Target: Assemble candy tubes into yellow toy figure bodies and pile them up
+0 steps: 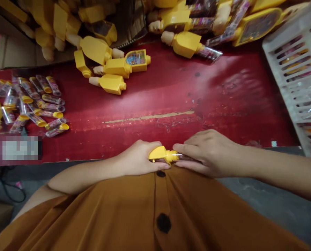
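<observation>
Close to my body, at the table's near edge, my left hand (142, 158) is closed around a yellow plastic toy case (159, 153). Opposite it, my right hand (210, 153) grips a clear tube (183, 157) with dark contents and a yellow end. The tube's yellow end meets the neck of the case, in line with it; whether the two are fastened I cannot tell. My fingers cover much of both pieces.
Loose capped tubes (53, 99) lie at the left. Yellow cases with pale knobs (112, 83) spill from a cardboard box (16, 52) at the back left. Joined pieces (186, 43) lie at the back right, beside a white slatted basket (283, 83). The red tabletop (150, 101) has a torn strip.
</observation>
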Available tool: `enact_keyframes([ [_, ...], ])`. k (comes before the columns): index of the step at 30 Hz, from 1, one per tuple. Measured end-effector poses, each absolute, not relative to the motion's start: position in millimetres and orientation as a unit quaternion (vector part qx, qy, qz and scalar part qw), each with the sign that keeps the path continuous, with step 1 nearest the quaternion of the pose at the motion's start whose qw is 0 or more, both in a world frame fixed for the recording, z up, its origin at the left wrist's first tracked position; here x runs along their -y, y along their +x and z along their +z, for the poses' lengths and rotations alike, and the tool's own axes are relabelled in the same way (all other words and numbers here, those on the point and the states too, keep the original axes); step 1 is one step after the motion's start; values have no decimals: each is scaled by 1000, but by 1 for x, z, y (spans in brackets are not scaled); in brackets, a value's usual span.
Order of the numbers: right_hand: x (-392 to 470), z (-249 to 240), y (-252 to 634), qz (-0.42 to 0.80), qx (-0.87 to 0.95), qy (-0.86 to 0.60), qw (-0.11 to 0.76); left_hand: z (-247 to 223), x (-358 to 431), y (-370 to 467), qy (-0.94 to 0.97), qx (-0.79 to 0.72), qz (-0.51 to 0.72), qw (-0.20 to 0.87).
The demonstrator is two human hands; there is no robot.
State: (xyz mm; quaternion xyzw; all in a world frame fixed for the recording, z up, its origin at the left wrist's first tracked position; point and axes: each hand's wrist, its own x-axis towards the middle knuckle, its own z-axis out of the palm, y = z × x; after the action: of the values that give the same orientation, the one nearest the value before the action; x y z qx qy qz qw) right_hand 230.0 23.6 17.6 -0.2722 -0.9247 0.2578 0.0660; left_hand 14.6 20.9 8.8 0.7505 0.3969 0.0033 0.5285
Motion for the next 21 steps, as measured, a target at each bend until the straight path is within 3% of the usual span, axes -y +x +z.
enact_keyframes([
  [4, -9, 7, 222, 525, 785, -329, -3, 5, -10, 13, 809, -391, -63, 435],
  [8, 3, -4, 213, 770, 488, -410, 0, 8, -7, 12, 831, -378, -94, 397],
  [11, -1, -6, 210, 844, 308, -438, -33, 12, -13, 12, 843, -382, -110, 362],
  [14, -15, 1, 214, 764, 463, -447, -41, 12, -24, 11, 840, -407, -95, 346],
  [17, -22, 10, 221, 447, 769, -456, 17, 6, -32, 9, 830, -422, -62, 360],
  [19, -19, 10, 223, 278, 864, -419, 25, 1, -34, 8, 844, -409, -56, 343],
  [21, -14, 5, 222, 286, 870, -401, 7, -2, -32, 7, 872, -377, -61, 307],
])
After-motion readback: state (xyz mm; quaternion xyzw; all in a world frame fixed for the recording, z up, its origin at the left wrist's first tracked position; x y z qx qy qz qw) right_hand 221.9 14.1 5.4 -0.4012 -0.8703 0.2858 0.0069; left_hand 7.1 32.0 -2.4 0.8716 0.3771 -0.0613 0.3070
